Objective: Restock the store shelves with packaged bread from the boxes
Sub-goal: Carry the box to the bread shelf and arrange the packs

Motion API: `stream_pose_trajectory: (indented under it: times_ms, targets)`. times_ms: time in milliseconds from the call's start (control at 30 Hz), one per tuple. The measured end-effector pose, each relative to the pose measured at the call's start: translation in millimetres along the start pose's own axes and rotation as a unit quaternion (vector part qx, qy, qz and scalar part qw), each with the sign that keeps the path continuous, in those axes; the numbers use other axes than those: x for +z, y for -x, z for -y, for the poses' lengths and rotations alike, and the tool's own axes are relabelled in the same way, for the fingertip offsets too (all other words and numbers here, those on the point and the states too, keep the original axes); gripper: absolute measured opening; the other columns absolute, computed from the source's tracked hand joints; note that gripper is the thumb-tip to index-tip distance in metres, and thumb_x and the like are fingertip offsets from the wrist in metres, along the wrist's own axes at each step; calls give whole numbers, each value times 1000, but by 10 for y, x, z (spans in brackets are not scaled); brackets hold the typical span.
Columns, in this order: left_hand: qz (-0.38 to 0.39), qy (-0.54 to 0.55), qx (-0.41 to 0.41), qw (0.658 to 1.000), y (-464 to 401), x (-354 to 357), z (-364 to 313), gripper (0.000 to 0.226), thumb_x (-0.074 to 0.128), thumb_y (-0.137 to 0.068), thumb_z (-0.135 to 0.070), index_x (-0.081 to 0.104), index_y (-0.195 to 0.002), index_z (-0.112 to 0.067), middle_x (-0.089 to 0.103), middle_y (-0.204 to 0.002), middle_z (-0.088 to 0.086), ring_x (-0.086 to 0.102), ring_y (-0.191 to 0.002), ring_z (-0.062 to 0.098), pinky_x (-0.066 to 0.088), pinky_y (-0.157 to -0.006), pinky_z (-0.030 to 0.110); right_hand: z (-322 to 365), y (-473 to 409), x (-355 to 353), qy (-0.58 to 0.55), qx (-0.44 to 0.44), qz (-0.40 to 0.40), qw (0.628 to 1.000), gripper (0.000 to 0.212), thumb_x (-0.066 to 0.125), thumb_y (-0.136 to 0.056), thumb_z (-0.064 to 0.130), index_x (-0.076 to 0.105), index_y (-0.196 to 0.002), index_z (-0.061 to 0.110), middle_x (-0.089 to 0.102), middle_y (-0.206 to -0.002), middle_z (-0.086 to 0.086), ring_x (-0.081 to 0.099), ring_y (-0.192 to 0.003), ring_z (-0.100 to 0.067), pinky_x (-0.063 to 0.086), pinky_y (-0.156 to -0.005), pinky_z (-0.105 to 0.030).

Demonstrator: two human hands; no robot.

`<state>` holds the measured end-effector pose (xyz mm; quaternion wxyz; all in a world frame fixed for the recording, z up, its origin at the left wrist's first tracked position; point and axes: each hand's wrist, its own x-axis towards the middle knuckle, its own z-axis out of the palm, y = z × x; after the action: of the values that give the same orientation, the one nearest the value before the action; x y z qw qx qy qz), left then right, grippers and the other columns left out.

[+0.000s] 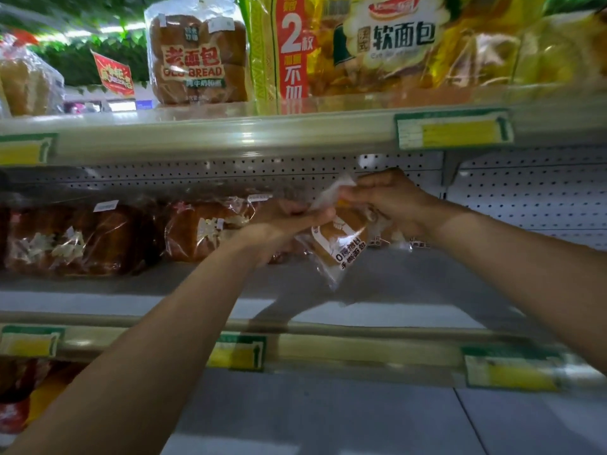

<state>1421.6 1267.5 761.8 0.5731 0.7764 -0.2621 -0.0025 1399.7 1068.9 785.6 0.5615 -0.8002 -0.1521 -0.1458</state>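
Far left on the middle shelf we have a dark brown loaf in a clear plastic bag, lying flat, and just beside it a second brown loaf in crinkled clear wrap. Above, on the top shelf, an upright clear bag of brown rolls printed "OLD BREAD", then a big yellow soft-bread package with a red strip. Green-and-yellow price tags sit on the shelf edges. Our left hand comes in over the middle shelf, fingers curled and pinching the left side of a small clear-wrapped bread packet with white lettering. The packet is tilted, held up off the shelf surface, between both hands, in front of the perforated white back panel. Our right hand holds the packet's top, fingers curled tight, pinching the crimped clear flap. More small packets show behind the right wrist; blurred, can't tell how many. Lower shelf is grey.
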Motion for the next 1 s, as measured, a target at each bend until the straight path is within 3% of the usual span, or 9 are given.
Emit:
stream_pose_trajectory:
  times_ms: [133, 233, 367, 467, 567, 633, 733, 833, 1000]
  targets:
    - [0, 43, 3, 999, -172, 161, 12, 27, 62, -92, -31, 69, -103, -8, 76, -97, 11, 73, -89, 29, 61, -75, 37, -159, 113, -262, -74, 36, -74, 994, 24, 64, -91, 20, 70, -108, 3, 76, -93, -6, 73, -77, -12, 56, -54, -29]
    - [-13, -14, 37, 999, -265, 276, -20, 25, 56, -98, -29, 71, -104, -11, 77, -90, 7, 71, -86, 40, 60, -77, 49, -237, 196, -468, -35, 60, -25, 997, 32, 66, -89, 31, 72, -112, 9, 76, -99, -6, 72, -89, -24, 58, -75, -36]
    - [-1, -55, 69, 996, -381, 384, -75, 18, 57, -98, -29, 73, -93, -22, 76, -78, 2, 73, -74, 29, 61, -67, 37, -325, 253, -698, 38, 74, 26, 996, 8, 73, -83, 9, 73, -90, 11, 71, -69, 3, 58, -51, -2, 41, -44, -15]
    - [-30, -45, 101, 993, -572, 448, 9, 24, 58, -98, -23, 71, -114, -11, 75, -101, 12, 72, -76, 14, 61, -73, 33, -476, 231, -814, 45, 92, -15, 995, 10, 78, -77, 8, 74, -85, 12, 71, -73, -2, 59, -55, -7, 40, -44, -18]
    - [-72, -91, 141, 983, -742, 378, 162, 45, 65, -93, -9, 54, -136, -4, 63, -128, 15, 64, -112, 20, 52, -97, 32, -730, 194, -942, 12, 114, -89, 989, 21, 80, -74, 9, 74, -94, 9, 74, -84, -11, 66, -75, -19, 46, -59, -27]
    - [-56, -276, 170, 944, -837, 284, 325, 67, 73, -86, -10, 43, -146, -8, 54, -140, 12, 53, -124, 18, 43, -99, 22, -921, 151, -991, 1, 132, -132, 982, 25, 80, -73, 7, 73, -97, 10, 74, -95, -16, 67, -89, -28, 49, -74, -38]
    - [-16, -450, 182, 874, -915, 219, 544, 89, 79, -77, -21, 32, -153, -17, 42, -149, 8, 42, -136, 24, 37, -111, 36, -1136, 53, -925, 4, 155, -173, 973, 25, 80, -73, 5, 70, -94, 13, 73, -95, -11, 68, -87, -28, 55, -71, -36]
    - [6, -515, 160, 842, -952, 234, 629, 93, 77, -80, -34, 23, -155, -22, 34, -154, 4, 31, -142, 23, 32, -114, 39, -1275, -63, -804, 19, 154, -183, 971, 37, 82, -72, 6, 69, -106, 7, 72, -98, -13, 66, -77, -23, 47, -51, -25]
    - [-8, -557, 137, 819, -964, 282, 644, 89, 67, -86, -49, 17, -157, -27, 29, -159, 4, 27, -146, 25, 25, -119, 42, -1345, -231, -718, 66, 163, -179, 968, 41, 82, -73, 9, 66, -111, 5, 72, -99, -13, 65, -69, -20, 49, -52, -27]
